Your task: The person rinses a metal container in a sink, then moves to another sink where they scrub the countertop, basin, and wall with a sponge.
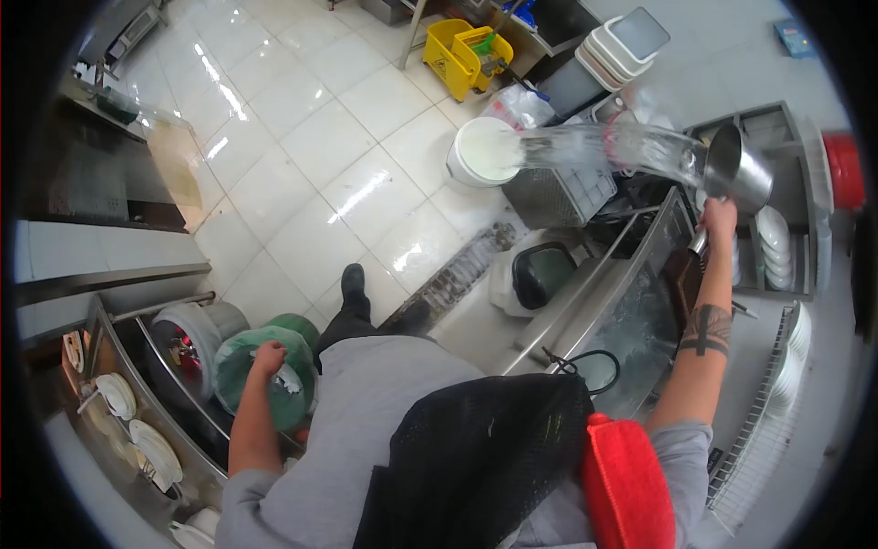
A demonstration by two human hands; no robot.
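My right hand (720, 218) grips the handle of a metal saucepan (752, 176), which is tipped on its side. A long sheet of water (631, 151) streams out of it toward a white bucket (464, 169) on the floor, which holds cloudy pale liquid. My left hand (271, 357) hangs at my side with its fingers curled in and nothing visible in them. Below it stands a bin with a green liner (242, 352).
A steel sink counter (631, 339) runs along my right, with stacked white bowls (775, 247) on a shelf. A yellow mop bucket (450, 57) stands farther off. Dirty plates (155, 455) lie on the left counter. The tiled floor (302, 137) looks wet.
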